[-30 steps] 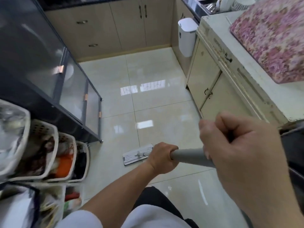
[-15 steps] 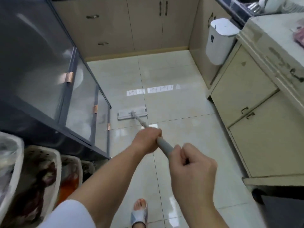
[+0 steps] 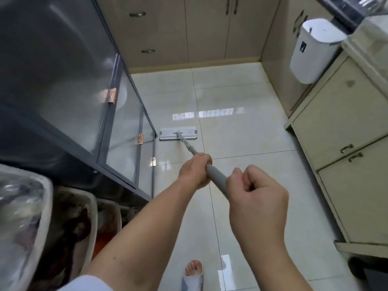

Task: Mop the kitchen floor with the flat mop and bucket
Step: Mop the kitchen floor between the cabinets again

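Observation:
The flat mop's white head [image 3: 178, 133] lies flat on the glossy cream tile floor [image 3: 241, 139], close to the foot of the glass cabinet. Its grey handle [image 3: 216, 175] slants back toward me. My left hand [image 3: 196, 172] grips the handle lower down. My right hand [image 3: 257, 203] is closed around the handle's upper end, nearer the camera. No bucket is in view.
A dark glass-door cabinet [image 3: 117, 114] runs along the left. Baskets [image 3: 69, 223] stand at lower left. Cream cupboards [image 3: 344, 148] line the right, with a white bin [image 3: 310, 51] hanging beyond them. Beige cabinets [image 3: 189, 30] close the far end. My sandalled foot [image 3: 194, 274] stands below.
The mop head has slid away from me along the floor, from near my feet to beside the glass cabinet's corner. Both hands have extended forward with the handle.

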`<state>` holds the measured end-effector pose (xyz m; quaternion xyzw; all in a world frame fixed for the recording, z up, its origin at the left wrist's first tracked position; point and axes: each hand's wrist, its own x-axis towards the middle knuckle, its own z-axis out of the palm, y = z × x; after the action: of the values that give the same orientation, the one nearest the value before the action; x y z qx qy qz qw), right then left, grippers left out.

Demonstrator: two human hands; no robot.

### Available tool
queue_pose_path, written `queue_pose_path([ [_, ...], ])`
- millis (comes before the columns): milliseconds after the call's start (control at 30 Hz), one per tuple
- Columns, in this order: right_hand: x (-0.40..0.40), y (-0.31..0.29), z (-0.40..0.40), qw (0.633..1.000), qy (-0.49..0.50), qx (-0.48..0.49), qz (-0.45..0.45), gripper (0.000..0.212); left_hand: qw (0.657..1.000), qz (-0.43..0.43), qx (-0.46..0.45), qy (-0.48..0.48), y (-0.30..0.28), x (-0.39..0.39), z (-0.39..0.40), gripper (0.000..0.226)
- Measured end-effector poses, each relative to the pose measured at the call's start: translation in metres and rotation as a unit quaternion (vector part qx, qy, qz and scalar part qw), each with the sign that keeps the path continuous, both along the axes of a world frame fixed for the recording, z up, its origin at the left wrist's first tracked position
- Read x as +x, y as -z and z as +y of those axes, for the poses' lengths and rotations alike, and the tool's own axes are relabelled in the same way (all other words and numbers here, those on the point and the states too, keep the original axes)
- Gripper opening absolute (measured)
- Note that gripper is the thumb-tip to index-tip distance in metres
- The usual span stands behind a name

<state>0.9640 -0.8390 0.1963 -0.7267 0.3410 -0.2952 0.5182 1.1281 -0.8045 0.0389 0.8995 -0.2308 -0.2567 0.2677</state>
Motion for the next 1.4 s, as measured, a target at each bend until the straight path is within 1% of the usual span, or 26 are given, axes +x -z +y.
queue_pose_path([
  [33,-0.021,-0.007,0.006,1.0,0.001,0.005,0.002,0.039,0.998,-0.037,0.037,0.035,0.0,-0.021,0.008,0.013],
  [100,-0.066,-0.012,0.024,1.0,0.003,0.025,0.001,0.046,0.993,-0.07,0.063,0.072,0.009,-0.058,0.034,0.014],
  [200,-0.148,-0.013,0.06,1.0,0.001,0.014,0.005,0.065,0.991,-0.079,0.08,0.075,0.008,-0.138,0.074,0.016],
  [233,-0.172,-0.011,0.07,1.0,-0.011,0.004,0.007,0.067,0.99,-0.081,0.086,0.076,0.011,-0.164,0.086,0.016],
  [333,-0.258,-0.018,0.088,0.999,-0.042,-0.014,0.008,0.054,0.995,-0.063,0.066,0.05,0.007,-0.255,0.116,0.02],
  [367,-0.291,-0.025,0.09,0.999,-0.034,-0.016,0.012,0.053,0.995,-0.062,0.065,0.048,0.002,-0.289,0.12,0.02],
  [433,-0.344,-0.036,0.09,0.999,-0.023,0.001,0.023,0.06,0.997,-0.049,0.052,0.029,-0.012,-0.349,0.124,0.015],
  [500,-0.385,-0.053,0.086,0.998,-0.028,0.024,0.043,0.057,0.999,-0.028,0.037,0.018,-0.03,-0.395,0.123,0.01],
  [567,-0.417,-0.08,0.085,0.998,-0.02,0.025,0.06,0.051,0.999,-0.02,0.034,0.02,-0.056,-0.432,0.118,0.009],
  [633,-0.442,-0.117,0.088,0.998,-0.016,0.002,0.063,0.051,0.999,-0.012,0.021,0.024,-0.084,-0.47,0.115,0.011],
  [767,-0.471,-0.175,0.087,0.993,-0.068,-0.048,0.082,0.047,0.999,-0.018,0.025,0.02,-0.117,-0.521,0.115,0.014],
  [867,-0.479,-0.193,0.092,0.992,-0.086,-0.048,0.084,0.039,0.999,-0.029,0.029,0.031,-0.123,-0.535,0.123,0.01],
  [933,-0.474,-0.193,0.101,0.992,-0.083,-0.062,0.065,0.035,0.998,-0.045,0.019,0.036,-0.12,-0.528,0.13,0.01],
  [1000,-0.464,-0.185,0.114,0.993,-0.076,-0.082,0.046,0.033,0.999,-0.034,0.006,0.032,-0.116,-0.515,0.138,0.009],
  [1067,-0.451,-0.166,0.133,0.992,-0.077,-0.095,0.043,0.038,0.999,-0.003,0.012,0.033,-0.107,-0.494,0.151,0.014],
  [1133,-0.429,-0.138,0.158,0.99,-0.094,-0.091,0.056,0.053,0.997,0.077,0.012,-0.019,-0.098,-0.466,0.167,0.012],
  [1167,-0.417,-0.124,0.17,0.988,-0.106,-0.085,0.068,0.058,0.995,0.083,0.03,-0.038,-0.093,-0.451,0.175,0.014],
  [1233,-0.39,-0.101,0.188,0.986,-0.121,-0.074,0.087,0.059,0.993,0.065,0.088,-0.042,-0.081,-0.414,0.183,0.019],
  [1267,-0.376,-0.093,0.193,0.987,-0.115,-0.066,0.089,0.058,0.993,0.053,0.106,-0.023,-0.077,-0.393,0.185,0.016],
  [1300,-0.359,-0.086,0.196,0.989,-0.105,-0.056,0.088,0.057,0.992,0.052,0.11,0.016,-0.072,-0.372,0.186,0.012],
  [1333,-0.346,-0.082,0.196,0.991,-0.093,-0.045,0.082,0.056,0.989,0.049,0.132,0.045,-0.071,-0.354,0.185,0.009],
  [1400,-0.323,-0.079,0.192,0.995,-0.063,-0.031,0.069,0.051,0.979,0.015,0.168,0.116,-0.069,-0.325,0.179,0.012],
])
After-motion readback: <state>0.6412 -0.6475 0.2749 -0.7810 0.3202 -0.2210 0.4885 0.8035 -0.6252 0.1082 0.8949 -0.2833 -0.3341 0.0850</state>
